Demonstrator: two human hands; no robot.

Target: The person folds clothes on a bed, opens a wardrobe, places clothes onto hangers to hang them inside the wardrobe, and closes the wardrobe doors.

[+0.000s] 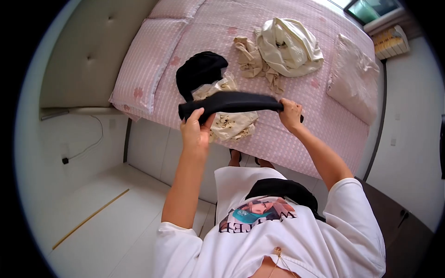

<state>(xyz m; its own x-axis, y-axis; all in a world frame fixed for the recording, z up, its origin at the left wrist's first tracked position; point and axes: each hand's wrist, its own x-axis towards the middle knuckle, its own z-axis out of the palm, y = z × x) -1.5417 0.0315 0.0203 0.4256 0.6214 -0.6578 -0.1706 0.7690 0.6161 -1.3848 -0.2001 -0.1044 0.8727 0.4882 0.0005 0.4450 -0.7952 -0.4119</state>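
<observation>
A long black garment [238,102], gathered or folded into a narrow strip, is stretched sideways above the near edge of the bed. Its left end is gripped by my left hand [195,132], thumb on top. My right hand [291,115] is closed round the other end, with a bit of black showing past the fingers. Below and partly hidden by the strip lies a cream patterned cloth [234,125]. Just beyond it rests a crumpled black garment [201,72]. The exact kind of the held garment cannot be made out.
The bed has a pink checked cover [320,143]. On it are a beige crumpled cloth [250,58], a bundled cream garment [292,48], a pillow [150,65] and a pale folded cushion [354,78]. A padded headboard [88,51] stands left; a thin stick [90,218] lies on the floor.
</observation>
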